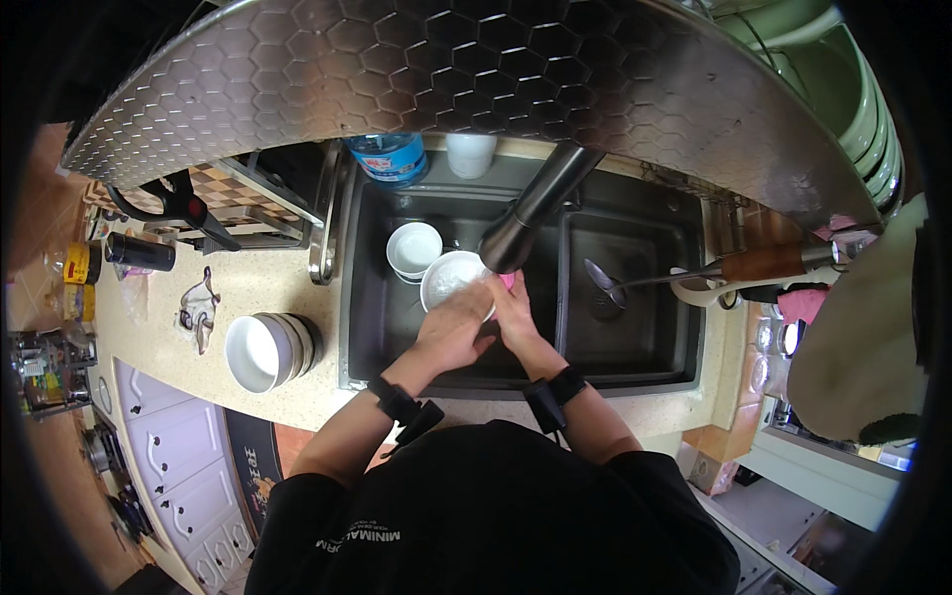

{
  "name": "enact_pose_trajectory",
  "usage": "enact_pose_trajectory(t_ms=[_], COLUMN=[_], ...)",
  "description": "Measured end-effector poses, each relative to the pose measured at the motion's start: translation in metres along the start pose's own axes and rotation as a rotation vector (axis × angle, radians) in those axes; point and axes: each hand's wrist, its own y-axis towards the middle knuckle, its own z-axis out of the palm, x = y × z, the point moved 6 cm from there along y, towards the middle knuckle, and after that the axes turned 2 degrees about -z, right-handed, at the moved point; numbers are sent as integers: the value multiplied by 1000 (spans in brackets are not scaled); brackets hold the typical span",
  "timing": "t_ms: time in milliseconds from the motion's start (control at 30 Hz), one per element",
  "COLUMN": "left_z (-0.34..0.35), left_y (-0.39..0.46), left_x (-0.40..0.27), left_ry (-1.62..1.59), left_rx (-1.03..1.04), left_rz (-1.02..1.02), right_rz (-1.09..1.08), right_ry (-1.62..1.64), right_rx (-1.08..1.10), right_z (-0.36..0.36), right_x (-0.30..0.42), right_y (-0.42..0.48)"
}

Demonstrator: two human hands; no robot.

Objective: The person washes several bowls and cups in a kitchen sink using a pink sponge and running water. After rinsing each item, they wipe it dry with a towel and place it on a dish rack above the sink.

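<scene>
Below the faucet's dark metal spout (509, 238), a white bowl (448, 274) is tilted over the left basin, with water in it. My right hand (513, 306) grips the bowl's right side. Something pink (508, 280), perhaps a cloth, shows beside those fingers. My left hand (455, 321) lies across the bowl's near edge, blurred by motion, its thumb spread away. Whether its fingers hold the rim is hidden. Just left of this bowl, another white bowl (415, 248) rests in the dark sink (379, 357), seemingly stacked on a further dish.
Nested white bowls (256, 353) lean on the left counter near a crumpled cloth (198, 309). A ladle (606, 282) reaches into the right basin. Behind the sink stand a blue-labelled bottle (388, 160) and a white cup (471, 155). A hexagon-patterned metal panel (461, 67) overhangs the back.
</scene>
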Motion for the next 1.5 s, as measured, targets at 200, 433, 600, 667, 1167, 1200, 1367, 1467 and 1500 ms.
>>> enact_pose_trajectory(t_ms=[200, 433, 600, 667, 1167, 1200, 1367, 1467, 1500], left_z=[-1, 18, 0, 2, 1, 8, 10, 32, 38], left_y=[-20, -4, -18, -21, -14, -15, -19, -16, -16], left_x=[22, 14, 14, 17, 10, 20, 24, 32, 34], left_ry=[227, 75, 64, 135, 139, 99, -131, -600, -800], left_rx=[133, 94, 108, 90, 42, 104, -76, -15, 32], left_rz=[44, -94, 24, 45, 405, 308, 132, -154, -262], right_rz=[-51, -34, 143, 260, -189, -188, 282, 331, 332], right_ry=[-67, 77, 237, 164, -1169, -1150, -169, 84, 121], right_rx=[-28, -18, -53, 27, 235, 233, 186, 33, -18], right_z=[-22, 0, 0, -6, -32, -35, -37, -58, -65], right_x=[-9, -29, -26, -22, 1, -2, 11, -3, -7], right_y=[3, 4, -21, -26, 45, 44, -13, -16, -15])
